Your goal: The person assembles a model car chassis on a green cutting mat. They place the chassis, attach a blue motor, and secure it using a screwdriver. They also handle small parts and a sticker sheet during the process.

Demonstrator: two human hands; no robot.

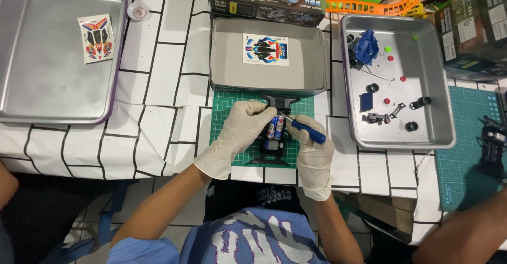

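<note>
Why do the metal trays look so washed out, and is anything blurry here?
Head view: overhead light glares off the large empty-looking steel tray at left and the steel parts tray at right, paling their floors. The white-gloved left hand and right hand are sharp, as is the small black toy car chassis; shadows are soft and short. The frame edges bend slightly.

a small black toy car chassis with two batteries side by side in its middle lies flat on the green cutting mat, lengthwise away from the person, while a blue-handled screwdriver points its tip down-left onto it.
</note>
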